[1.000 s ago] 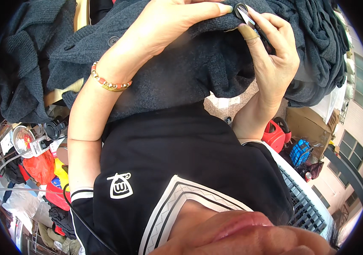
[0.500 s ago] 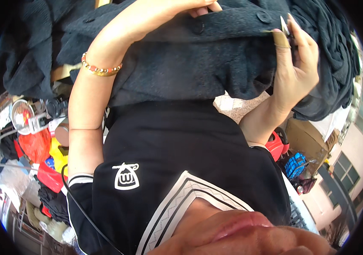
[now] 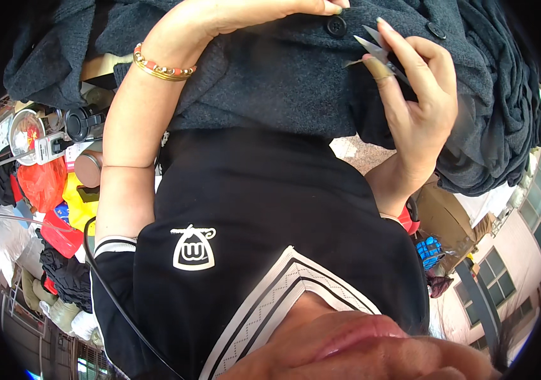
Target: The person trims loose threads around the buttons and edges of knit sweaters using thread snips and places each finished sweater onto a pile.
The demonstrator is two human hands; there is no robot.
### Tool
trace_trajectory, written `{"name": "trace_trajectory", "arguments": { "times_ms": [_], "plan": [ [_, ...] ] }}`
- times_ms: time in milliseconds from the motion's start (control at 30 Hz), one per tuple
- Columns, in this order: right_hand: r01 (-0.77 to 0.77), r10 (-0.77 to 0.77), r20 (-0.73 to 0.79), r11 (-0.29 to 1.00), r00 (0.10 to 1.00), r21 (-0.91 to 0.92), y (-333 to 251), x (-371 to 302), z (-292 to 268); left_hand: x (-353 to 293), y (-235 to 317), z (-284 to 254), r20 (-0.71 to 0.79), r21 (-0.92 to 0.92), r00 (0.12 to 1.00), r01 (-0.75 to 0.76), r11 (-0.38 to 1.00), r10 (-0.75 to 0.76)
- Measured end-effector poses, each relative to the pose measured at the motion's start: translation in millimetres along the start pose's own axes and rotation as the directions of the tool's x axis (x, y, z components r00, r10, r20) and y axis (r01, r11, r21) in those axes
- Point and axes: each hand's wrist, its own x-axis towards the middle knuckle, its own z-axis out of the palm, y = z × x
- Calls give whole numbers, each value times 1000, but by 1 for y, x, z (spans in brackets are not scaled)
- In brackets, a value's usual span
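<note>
A dark grey knit cardigan (image 3: 270, 76) with black buttons spreads across my lap and the upper part of the view. My right hand (image 3: 424, 95) grips a small pair of thread snips (image 3: 369, 45), blades parted and pointing up-left towards a black button (image 3: 336, 26). A tan cover wraps the right thumb. At the top edge, my left hand (image 3: 251, 14) rests on the cardigan, its visible fingertips close together on the cloth just above that button; its other fingers are cut off by the frame. Another button (image 3: 436, 30) lies beyond the right fingers.
On the left are a round container (image 3: 26, 130), a red plastic bag (image 3: 42, 183), a yellow item (image 3: 80, 206) and piled cloth. A cardboard box (image 3: 445, 218) and a blue checked bundle (image 3: 430, 251) sit low on the right. A black cable (image 3: 112, 297) runs past my left sleeve.
My right hand with the snips has moved left and slightly down, nearer the left hand. The left hand has shifted slightly right. The cardigan's buttons appear in different places.
</note>
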Motion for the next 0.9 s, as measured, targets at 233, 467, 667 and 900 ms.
{"name": "trace_trajectory", "arguments": {
  "times_ms": [233,467,667,900],
  "plan": [
    [-4,4,41,1000,999,2,4,-1,12,-3,4,6,-49,-166,998,-43,985,36],
    [-31,31,-15,1000,999,2,6,0,14,0,-7,6,-32,-389,999,-36,921,25],
    [-5,6,-35,1000,999,22,9,0,19,0,-15,7,-31,-474,999,-45,879,34],
    [-3,3,-44,1000,999,15,7,0,19,0,-13,10,-45,-510,999,-41,859,20]
  ]
}}
